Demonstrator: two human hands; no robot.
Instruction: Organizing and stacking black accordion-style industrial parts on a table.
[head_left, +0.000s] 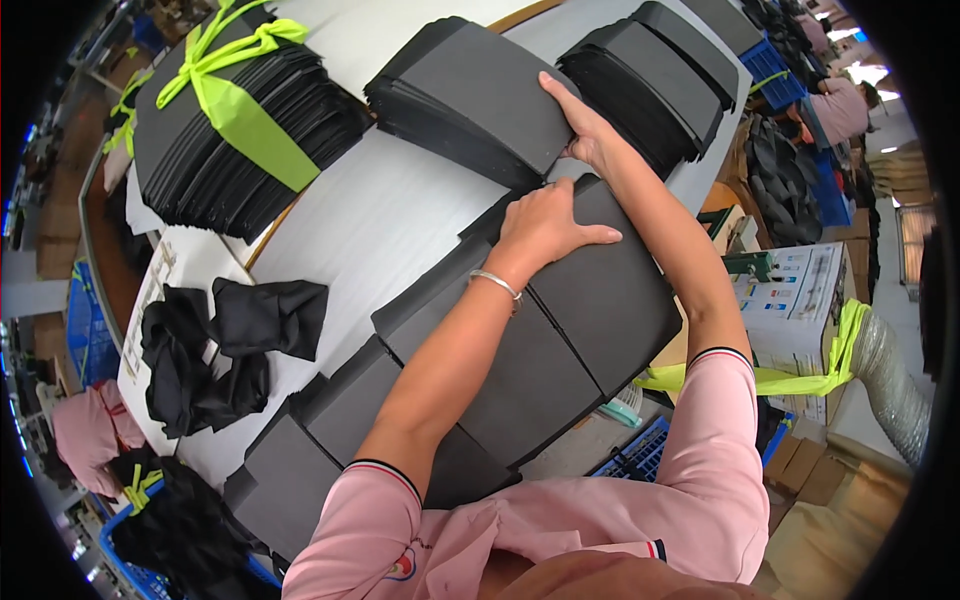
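Note:
A tall stack of dark grey fabric-like panels (475,85) stands on the white table. My right hand (588,130) grips its near right corner, one digit flat on top and the other fingers partly hidden at the side. Just nearer to me lies a row of overlapping dark grey panels (520,360). My left hand (548,228) rests over their far edge, thumb stretched out to the right and the fingers bent, their tips partly out of sight. Whether it holds any panel is not visible.
A thick black stack tied with a bright green strip (255,130) stands at the far left; another panel stack (650,80) at the far right. Crumpled black cloth (215,350) lies on the white table (385,215). Right are a carton (790,290) and flexible duct (890,385). Co-workers sit beyond.

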